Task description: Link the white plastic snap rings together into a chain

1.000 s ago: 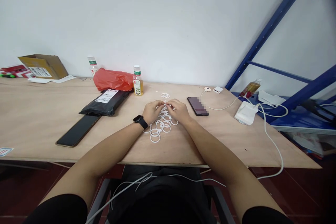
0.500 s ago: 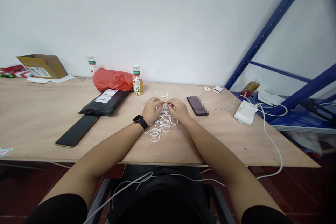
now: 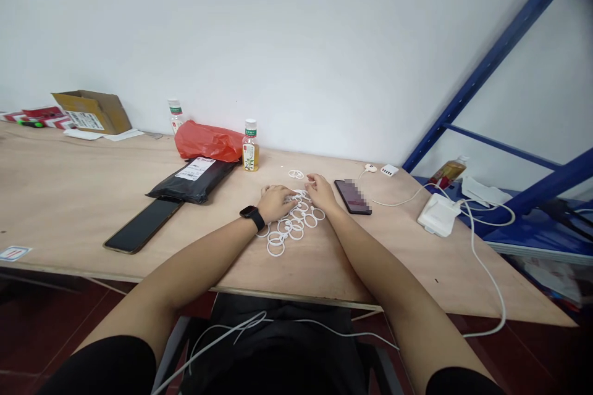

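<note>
A heap of several white plastic rings (image 3: pixel 290 225) lies on the wooden table (image 3: pixel 69 197) in front of me. My left hand (image 3: pixel 275 202), with a black watch (image 3: pixel 252 217) on its wrist, rests on the heap with its fingers curled over the rings. Just to the right, my right hand (image 3: pixel 320 191) sits at the heap's far edge, fingers bent and pinched toward the rings. What either hand grips is too small to make out. A separate pair of rings (image 3: pixel 295 174) lies farther back.
A dark phone (image 3: pixel 353 196) lies right of my hands; another phone (image 3: pixel 143 225) and a black parcel (image 3: pixel 192 179) lie left. A red bag (image 3: pixel 208 142), two bottles (image 3: pixel 250 147), a cardboard box (image 3: pixel 92 111), a white charger (image 3: pixel 438 215) with cables and a blue rack (image 3: pixel 509 154) are around.
My hands have drawn apart from a joined pinch above the rings; the left has dropped onto the heap. The camera has turned slightly left.
</note>
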Demonstrator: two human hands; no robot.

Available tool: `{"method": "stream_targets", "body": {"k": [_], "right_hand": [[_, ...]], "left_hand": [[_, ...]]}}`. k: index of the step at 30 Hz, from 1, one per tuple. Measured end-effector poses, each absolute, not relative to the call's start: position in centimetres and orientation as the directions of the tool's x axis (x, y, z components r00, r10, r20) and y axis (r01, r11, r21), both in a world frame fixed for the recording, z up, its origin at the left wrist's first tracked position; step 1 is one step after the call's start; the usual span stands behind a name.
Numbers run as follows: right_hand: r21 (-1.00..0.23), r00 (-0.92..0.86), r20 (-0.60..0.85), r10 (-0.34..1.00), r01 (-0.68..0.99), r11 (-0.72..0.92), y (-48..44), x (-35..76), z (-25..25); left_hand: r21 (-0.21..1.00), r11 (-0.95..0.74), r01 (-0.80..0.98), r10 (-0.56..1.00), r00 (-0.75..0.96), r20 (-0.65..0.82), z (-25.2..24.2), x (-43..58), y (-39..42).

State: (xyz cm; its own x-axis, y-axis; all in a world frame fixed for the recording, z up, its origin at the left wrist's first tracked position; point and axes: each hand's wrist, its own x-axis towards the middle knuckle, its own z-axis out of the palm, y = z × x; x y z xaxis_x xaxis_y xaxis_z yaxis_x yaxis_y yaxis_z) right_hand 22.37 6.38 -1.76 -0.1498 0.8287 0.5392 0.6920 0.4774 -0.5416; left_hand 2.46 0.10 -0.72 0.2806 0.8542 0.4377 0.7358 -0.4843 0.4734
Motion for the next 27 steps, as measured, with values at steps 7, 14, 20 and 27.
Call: {"method": "stream_targets", "body": {"k": [7, 14, 20, 27], "right_hand": [[-0.405, -0.296, 0.384, 0.875, 0.797, 0.447, 10.4, 21.9, -1.5], [-0.167, -0.546, 0.220, 0.809, 0.796, 0.582, 12.4, 20.1, -0.5], [-0.212, -0.407, 0.103, 0.908, 0.883, 0.420, 11.5, 21.1, 0.0], [-0.364, -0.273, 0.233, 0.933, 0.865, 0.344, 9.4, 24.6, -0.2]], "left_hand": [[0.459, -0.473, 0.752, 0.861, 0.284, 0.421, 0.0, 3.0, 0.2], [0.451, -0.494, 0.743, 0.848, 0.297, 0.439, -0.1, 2.9, 0.4], [0.429, -0.453, 0.781, 0.878, 0.309, 0.364, 0.5, 2.8, 0.0], [0.387, -0.471, 0.793, 0.867, 0.335, 0.368, 0.7, 2.9, -0.3]]}}
